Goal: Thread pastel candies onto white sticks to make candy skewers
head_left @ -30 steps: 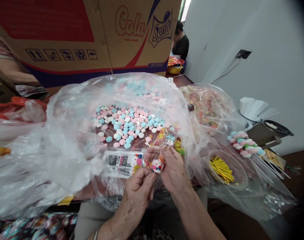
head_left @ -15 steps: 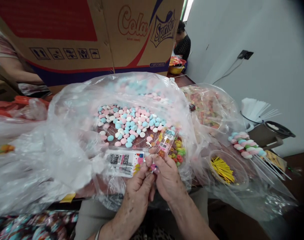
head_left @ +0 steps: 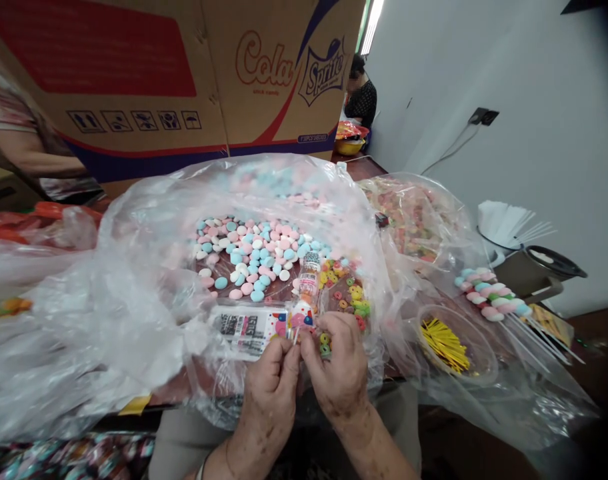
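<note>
A narrow clear bag of candy (head_left: 308, 280) with printed dots and a label points away from me, its gathered end towards me. My left hand (head_left: 273, 380) is closed, thumb and forefinger pinching near a thin white stick (head_left: 296, 335) at that end. From the other side, my right hand (head_left: 339, 367) pinches the same gathered end, fingers curled. My fingertips partly hide the pinched spot. Left of the bag lies a stack of flat printed bags (head_left: 244, 328). Beyond are pink, blue and white candies (head_left: 257, 253), with colourful ring candies (head_left: 357, 293) to the right.
A round tub (head_left: 485, 343) holds yellow twist ties (head_left: 444, 345). Marshmallow skewers (head_left: 489, 293) and a pitcher (head_left: 534, 270) stand at right, near white sticks (head_left: 504, 223). A large carton (head_left: 159, 67) rises behind; clear plastic (head_left: 109, 320) spreads left. Two other people are partly visible.
The candy bag has swung from tilting right to pointing nearly straight away from me. My hands have shifted slightly nearer to me, and a white stick shows between them.
</note>
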Demonstrator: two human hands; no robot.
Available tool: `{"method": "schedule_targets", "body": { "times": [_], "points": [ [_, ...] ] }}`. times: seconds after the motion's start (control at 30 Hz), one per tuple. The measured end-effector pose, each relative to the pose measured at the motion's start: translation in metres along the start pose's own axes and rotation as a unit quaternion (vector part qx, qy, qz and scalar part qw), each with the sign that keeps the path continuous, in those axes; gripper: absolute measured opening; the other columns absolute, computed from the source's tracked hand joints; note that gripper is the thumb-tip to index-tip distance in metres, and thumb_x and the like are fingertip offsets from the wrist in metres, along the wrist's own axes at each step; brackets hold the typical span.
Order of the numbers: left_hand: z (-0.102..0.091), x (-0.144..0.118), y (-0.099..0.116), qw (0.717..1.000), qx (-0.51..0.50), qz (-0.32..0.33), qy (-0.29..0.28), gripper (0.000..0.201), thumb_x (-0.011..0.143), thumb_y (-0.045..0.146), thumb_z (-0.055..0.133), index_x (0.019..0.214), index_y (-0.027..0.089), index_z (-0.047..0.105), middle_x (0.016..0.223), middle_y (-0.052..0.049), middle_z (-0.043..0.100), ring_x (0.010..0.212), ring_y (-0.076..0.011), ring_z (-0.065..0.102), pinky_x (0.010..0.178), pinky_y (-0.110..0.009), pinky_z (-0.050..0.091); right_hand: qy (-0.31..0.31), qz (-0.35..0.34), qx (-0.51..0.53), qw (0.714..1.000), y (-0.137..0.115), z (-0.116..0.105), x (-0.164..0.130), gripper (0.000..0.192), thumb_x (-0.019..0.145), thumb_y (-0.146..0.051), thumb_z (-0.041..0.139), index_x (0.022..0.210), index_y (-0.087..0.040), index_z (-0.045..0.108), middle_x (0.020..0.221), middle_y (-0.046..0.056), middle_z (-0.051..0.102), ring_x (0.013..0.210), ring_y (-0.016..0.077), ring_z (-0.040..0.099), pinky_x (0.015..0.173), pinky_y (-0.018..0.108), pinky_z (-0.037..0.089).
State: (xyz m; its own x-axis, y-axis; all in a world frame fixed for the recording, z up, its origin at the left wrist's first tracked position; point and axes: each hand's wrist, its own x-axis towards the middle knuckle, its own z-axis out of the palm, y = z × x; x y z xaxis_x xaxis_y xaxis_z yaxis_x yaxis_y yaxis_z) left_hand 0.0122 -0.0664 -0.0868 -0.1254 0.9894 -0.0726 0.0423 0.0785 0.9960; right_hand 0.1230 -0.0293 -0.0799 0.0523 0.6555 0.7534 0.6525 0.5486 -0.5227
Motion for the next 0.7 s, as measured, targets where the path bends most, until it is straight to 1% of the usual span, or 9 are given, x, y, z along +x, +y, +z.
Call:
{"method": "schedule_targets", "body": {
  "times": [0.07, 0.2, 0.33, 0.4, 0.47, 0.53, 0.57, 0.63, 0.7],
  "points": [
    [0.0, 0.0, 0.002, 1.0, 0.029, 0.003, -0.002, 0.032, 0.093, 0.044, 0.051, 0.07, 0.022, 0.053, 0.049, 0.006, 0.045, 0.045, -0.0115, 0.04, 0.046, -0.023, 0.031, -0.019, -0.016, -0.033, 0.999, -0.003, -0.002, 0.005, 0.008, 0.092, -0.014, 0.054, 0.097, -0.021, 0.055, 0.085, 0.006, 0.061, 0.082, 0.0208, 0.058, 0.073, 0.035, 0.05],
    [-0.001, 0.002, 0.002, 0.998, 0.052, 0.008, 0.015, 0.029, 0.093, 0.042, 0.049, 0.072, 0.022, 0.054, 0.052, 0.006, 0.047, 0.048, -0.0125, 0.042, 0.048, -0.024, 0.033, -0.051, -0.061, -0.068, 0.995, -0.009, -0.002, 0.006, 0.015, 0.092, -0.008, 0.046, 0.087, -0.02, 0.054, 0.077, 0.006, 0.06, 0.074, 0.0204, 0.053, 0.069, 0.034, 0.046],
    [-0.003, 0.003, 0.001, 0.995, 0.076, 0.03, 0.049, 0.028, 0.09, 0.039, 0.05, 0.068, 0.022, 0.053, 0.058, 0.003, 0.053, 0.054, -0.0144, 0.046, 0.054, -0.025, 0.037, -0.106, -0.094, 0.005, 0.99, -0.008, -0.006, 0.008, 0.016, 0.091, -0.01, 0.043, 0.084, -0.02, 0.053, 0.074, 0.005, 0.057, 0.072, 0.02, 0.051, 0.066, 0.032, 0.046],
    [-0.003, 0.002, 0.001, 0.995, 0.083, 0.033, 0.047, 0.027, 0.09, 0.039, 0.051, 0.068, 0.022, 0.053, 0.057, 0.003, 0.052, 0.053, -0.0145, 0.046, 0.053, -0.026, 0.037, -0.131, -0.088, 0.064, 0.985, -0.005, -0.01, 0.011, 0.016, 0.091, -0.01, 0.043, 0.083, -0.021, 0.053, 0.074, 0.004, 0.056, 0.072, 0.0188, 0.051, 0.066, 0.031, 0.045],
    [-0.003, 0.002, 0.001, 0.996, 0.076, 0.029, 0.034, 0.026, 0.091, 0.039, 0.051, 0.071, 0.022, 0.055, 0.057, 0.003, 0.053, 0.052, -0.0143, 0.046, 0.052, -0.025, 0.036, -0.168, -0.066, 0.139, 0.974, -0.002, -0.015, 0.013, 0.016, 0.092, -0.012, 0.044, 0.083, -0.021, 0.053, 0.076, 0.003, 0.055, 0.073, 0.0174, 0.052, 0.066, 0.029, 0.045],
    [-0.004, 0.003, 0.003, 0.997, 0.063, 0.021, 0.029, 0.028, 0.092, 0.041, 0.05, 0.072, 0.023, 0.054, 0.056, 0.004, 0.051, 0.051, -0.0137, 0.045, 0.05, -0.025, 0.035, -0.197, -0.012, 0.209, 0.958, -0.001, -0.017, 0.01, 0.016, 0.094, -0.018, 0.045, 0.082, -0.021, 0.054, 0.076, 0.002, 0.055, 0.073, 0.0164, 0.053, 0.067, 0.028, 0.045],
    [-0.004, 0.004, 0.005, 0.998, 0.058, 0.017, 0.03, 0.029, 0.093, 0.042, 0.049, 0.072, 0.023, 0.053, 0.055, 0.005, 0.05, 0.05, -0.0135, 0.045, 0.05, -0.025, 0.035, -0.198, 0.037, 0.235, 0.951, -0.002, -0.017, 0.007, 0.018, 0.096, -0.022, 0.045, 0.08, -0.021, 0.054, 0.076, 0.001, 0.054, 0.072, 0.016, 0.053, 0.066, 0.027, 0.044],
    [-0.003, 0.006, 0.009, 0.998, 0.056, 0.011, 0.031, 0.03, 0.094, 0.043, 0.049, 0.071, 0.023, 0.052, 0.052, 0.006, 0.049, 0.047, -0.013, 0.044, 0.049, -0.024, 0.034, -0.166, 0.168, 0.27, 0.934, -0.002, -0.015, 0.001, 0.026, 0.099, -0.033, 0.044, 0.078, -0.021, 0.053, 0.073, 0.0, 0.052, 0.069, 0.0154, 0.051, 0.064, 0.026, 0.043],
    [-0.001, 0.006, 0.011, 0.998, 0.057, 0.008, 0.021, 0.029, 0.094, 0.042, 0.049, 0.072, 0.023, 0.052, 0.049, 0.006, 0.05, 0.044, -0.0128, 0.044, 0.048, -0.024, 0.035, -0.124, 0.291, 0.297, 0.901, -0.002, -0.011, -0.004, 0.034, 0.1, -0.045, 0.043, 0.079, -0.021, 0.054, 0.072, 0.0, 0.052, 0.068, 0.015, 0.05, 0.062, 0.026, 0.042]
  ]
}}
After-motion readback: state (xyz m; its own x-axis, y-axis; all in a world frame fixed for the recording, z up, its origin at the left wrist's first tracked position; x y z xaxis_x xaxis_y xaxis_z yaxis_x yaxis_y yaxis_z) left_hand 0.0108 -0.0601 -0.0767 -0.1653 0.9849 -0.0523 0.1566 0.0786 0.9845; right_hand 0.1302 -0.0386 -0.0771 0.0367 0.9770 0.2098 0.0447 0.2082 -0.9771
